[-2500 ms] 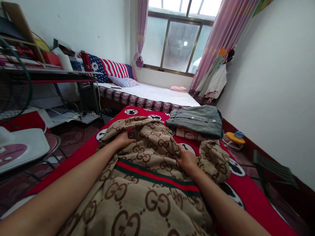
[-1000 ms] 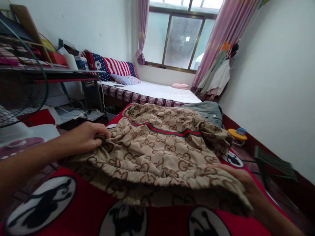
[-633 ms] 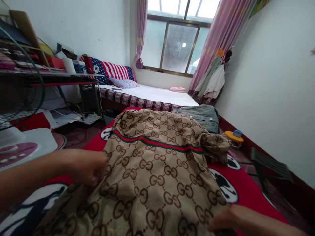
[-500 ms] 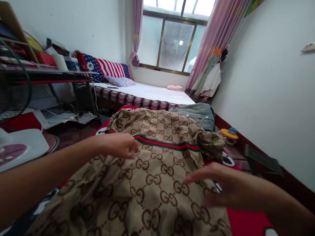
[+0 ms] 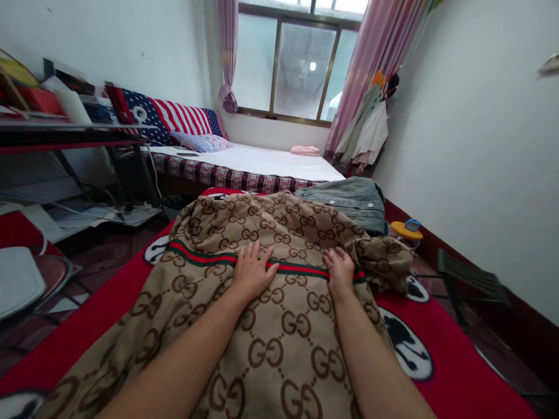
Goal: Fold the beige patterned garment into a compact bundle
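Head view: hands [image 5: 252, 272] [image 5: 339, 270] atop patterned garment [image 5: 279, 343]

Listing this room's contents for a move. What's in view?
monogram-print garment: one, beige and brown, red-green stripe, centre
printed cover: one, red, beneath the garment
denim jacket: one, grey-blue, folded, beyond the garment
bed: one, white sheet, by the window
flag-pattern pillow: one, red, white, blue, on the bed
small pillow: one, pale pink-blue, on the bed
folded cloth: one, pink, on the bed
curtains: two, pink, beside the window
folding chair: one, dark green, right floor
left hand: flat on the garment
right hand: flat on the garment
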`<state>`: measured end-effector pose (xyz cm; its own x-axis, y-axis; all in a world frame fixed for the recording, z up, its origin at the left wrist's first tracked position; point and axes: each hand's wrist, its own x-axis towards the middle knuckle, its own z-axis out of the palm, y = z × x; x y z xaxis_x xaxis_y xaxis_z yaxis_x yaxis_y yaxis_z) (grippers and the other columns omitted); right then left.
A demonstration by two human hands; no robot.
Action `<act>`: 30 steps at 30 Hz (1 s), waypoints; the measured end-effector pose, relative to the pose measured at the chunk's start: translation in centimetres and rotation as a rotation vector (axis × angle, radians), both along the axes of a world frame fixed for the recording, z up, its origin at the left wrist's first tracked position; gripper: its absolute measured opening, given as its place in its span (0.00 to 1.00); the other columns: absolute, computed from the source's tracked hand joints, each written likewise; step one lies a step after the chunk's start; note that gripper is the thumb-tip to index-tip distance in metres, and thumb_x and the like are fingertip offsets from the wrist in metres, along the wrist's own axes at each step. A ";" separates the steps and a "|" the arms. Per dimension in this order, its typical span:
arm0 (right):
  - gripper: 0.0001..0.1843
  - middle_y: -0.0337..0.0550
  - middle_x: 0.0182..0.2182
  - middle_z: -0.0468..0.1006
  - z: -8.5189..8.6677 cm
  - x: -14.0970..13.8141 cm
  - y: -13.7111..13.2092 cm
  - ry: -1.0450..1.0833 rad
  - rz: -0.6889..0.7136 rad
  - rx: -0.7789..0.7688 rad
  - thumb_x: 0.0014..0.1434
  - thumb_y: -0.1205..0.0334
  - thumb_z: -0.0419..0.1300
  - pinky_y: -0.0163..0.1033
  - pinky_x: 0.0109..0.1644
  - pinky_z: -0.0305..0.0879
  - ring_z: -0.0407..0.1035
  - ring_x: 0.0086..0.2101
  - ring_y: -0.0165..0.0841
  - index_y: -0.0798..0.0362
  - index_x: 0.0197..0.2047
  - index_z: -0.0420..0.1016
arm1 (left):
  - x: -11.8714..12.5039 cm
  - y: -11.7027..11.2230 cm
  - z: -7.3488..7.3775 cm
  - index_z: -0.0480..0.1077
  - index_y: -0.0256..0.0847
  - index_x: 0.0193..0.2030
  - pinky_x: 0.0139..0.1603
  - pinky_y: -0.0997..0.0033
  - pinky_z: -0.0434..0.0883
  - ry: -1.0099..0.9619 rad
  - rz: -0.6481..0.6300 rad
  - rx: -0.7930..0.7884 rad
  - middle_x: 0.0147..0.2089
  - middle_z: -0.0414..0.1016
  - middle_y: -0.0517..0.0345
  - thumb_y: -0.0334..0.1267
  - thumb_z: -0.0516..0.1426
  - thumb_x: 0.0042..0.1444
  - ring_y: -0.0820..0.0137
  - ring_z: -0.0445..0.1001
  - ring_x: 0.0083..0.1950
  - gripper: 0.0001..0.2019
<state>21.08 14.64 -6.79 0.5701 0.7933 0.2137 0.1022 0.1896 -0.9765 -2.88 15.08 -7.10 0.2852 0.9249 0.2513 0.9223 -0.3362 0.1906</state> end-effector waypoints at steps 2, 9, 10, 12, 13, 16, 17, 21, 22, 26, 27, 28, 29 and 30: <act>0.29 0.58 0.55 0.72 0.3 -1.8 -0.4 -0.165 0.015 0.081 0.58 0.45 0.54 0.54 0.56 0.68 0.69 0.54 0.45 0.53 0.57 0.66 | 0.2 0.2 0.1 0.59 0.49 0.69 0.70 0.47 0.48 0.002 0.012 0.003 0.72 0.53 0.47 0.57 0.46 0.63 0.49 0.50 0.72 0.30; 0.18 0.49 0.56 0.74 -0.2 -5.5 -0.7 -0.789 0.475 -0.033 0.56 0.59 0.61 0.52 0.64 0.57 0.65 0.58 0.42 0.50 0.51 0.77 | 0.3 0.1 -0.2 0.59 0.50 0.69 0.70 0.48 0.48 -0.017 0.008 0.003 0.72 0.53 0.47 0.57 0.46 0.63 0.51 0.50 0.72 0.30; 0.17 0.50 0.57 0.74 -0.4 -5.3 -0.6 -0.792 0.472 -0.031 0.56 0.60 0.61 0.52 0.64 0.57 0.65 0.58 0.42 0.50 0.50 0.78 | 0.3 0.2 -0.1 0.59 0.49 0.69 0.70 0.48 0.48 -0.020 0.000 -0.007 0.72 0.53 0.46 0.57 0.46 0.63 0.51 0.50 0.72 0.30; 0.16 0.50 0.55 0.75 -0.6 -4.9 -0.6 -0.755 0.476 -0.006 0.57 0.61 0.60 0.51 0.64 0.58 0.66 0.58 0.41 0.51 0.48 0.79 | 0.0 0.7 0.1 0.58 0.47 0.69 0.70 0.50 0.49 -0.029 -0.017 -0.034 0.73 0.51 0.44 0.58 0.46 0.63 0.51 0.49 0.73 0.31; 0.15 0.50 0.54 0.76 -0.6 -4.7 -0.7 -0.729 0.481 0.006 0.57 0.62 0.60 0.50 0.64 0.58 0.67 0.57 0.41 0.52 0.47 0.79 | -0.4 1.3 0.3 0.58 0.46 0.69 0.70 0.51 0.50 -0.034 -0.016 -0.038 0.73 0.50 0.44 0.58 0.46 0.63 0.51 0.48 0.73 0.32; 0.13 0.49 0.51 0.78 -0.4 -4.5 -1.0 -0.656 0.491 0.024 0.57 0.63 0.59 0.49 0.63 0.60 0.69 0.55 0.39 0.51 0.44 0.80 | -2.5 4.3 1.1 0.56 0.45 0.70 0.70 0.48 0.47 -0.016 0.032 0.028 0.75 0.43 0.45 0.57 0.48 0.63 0.50 0.40 0.75 0.32; 0.12 0.48 0.51 0.78 -0.3 -4.6 -1.1 -0.642 0.496 0.024 0.57 0.63 0.59 0.49 0.63 0.60 0.69 0.54 0.39 0.51 0.44 0.80 | -3.6 5.6 1.4 0.56 0.46 0.70 0.70 0.46 0.45 0.002 0.060 0.062 0.75 0.40 0.45 0.57 0.48 0.63 0.49 0.37 0.75 0.32; 0.13 0.48 0.52 0.77 -0.2 -4.8 -1.2 -0.637 0.524 0.018 0.57 0.64 0.59 0.49 0.63 0.60 0.68 0.55 0.39 0.50 0.44 0.80 | -7.9 10.8 1.6 0.49 0.43 0.72 0.70 0.49 0.48 0.094 0.150 0.010 0.75 0.40 0.45 0.55 0.44 0.65 0.53 0.43 0.75 0.33; 0.13 0.48 0.52 0.77 -0.2 -4.9 -1.2 -0.642 0.528 0.017 0.57 0.64 0.59 0.49 0.63 0.60 0.68 0.56 0.39 0.50 0.45 0.80 | -8.6 11.7 1.5 0.48 0.42 0.73 0.69 0.50 0.49 0.108 0.162 -0.026 0.75 0.43 0.44 0.55 0.42 0.65 0.53 0.47 0.74 0.33; 0.14 0.48 0.53 0.76 -0.2 -5.0 -1.1 -0.666 0.539 0.010 0.56 0.64 0.59 0.49 0.63 0.60 0.68 0.56 0.39 0.50 0.45 0.80 | -9.3 13.0 0.7 0.48 0.40 0.73 0.68 0.51 0.53 0.149 0.168 -0.064 0.74 0.48 0.43 0.56 0.37 0.66 0.52 0.53 0.72 0.34; 0.14 0.48 0.53 0.76 -0.2 -5.0 -1.0 -0.665 0.540 0.010 0.56 0.64 0.60 0.49 0.63 0.60 0.68 0.56 0.39 0.50 0.45 0.80 | -9.2 12.9 0.8 0.48 0.39 0.73 0.67 0.52 0.54 0.163 0.162 -0.061 0.73 0.48 0.43 0.56 0.37 0.66 0.53 0.53 0.71 0.34; 0.14 0.48 0.53 0.77 -0.3 -5.0 -1.0 -0.660 0.539 0.012 0.56 0.64 0.60 0.49 0.63 0.60 0.67 0.56 0.39 0.50 0.45 0.80 | -9.2 12.7 1.1 0.49 0.40 0.72 0.66 0.54 0.56 0.180 0.150 -0.059 0.73 0.50 0.43 0.55 0.38 0.66 0.54 0.55 0.71 0.33; 0.14 0.48 0.53 0.77 -0.4 -4.9 -1.0 -0.654 0.536 0.017 0.55 0.64 0.60 0.50 0.63 0.60 0.68 0.55 0.39 0.50 0.45 0.80 | -9.2 12.6 1.6 0.52 0.41 0.71 0.65 0.56 0.59 0.200 0.134 -0.058 0.72 0.54 0.44 0.54 0.40 0.65 0.55 0.59 0.69 0.32; 0.14 0.48 0.52 0.77 -0.5 -4.9 -0.9 -0.647 0.532 0.023 0.55 0.64 0.60 0.50 0.62 0.60 0.68 0.55 0.40 0.51 0.45 0.81 | -9.3 12.4 2.5 0.57 0.42 0.69 0.62 0.57 0.61 0.222 0.117 -0.057 0.69 0.60 0.45 0.53 0.43 0.64 0.55 0.63 0.66 0.30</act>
<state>16.16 13.73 -7.25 -0.1197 0.9132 0.3896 0.5323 0.3902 -0.7513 -12.18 27.53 -4.64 0.2181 0.9657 0.1408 0.9756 -0.2196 -0.0048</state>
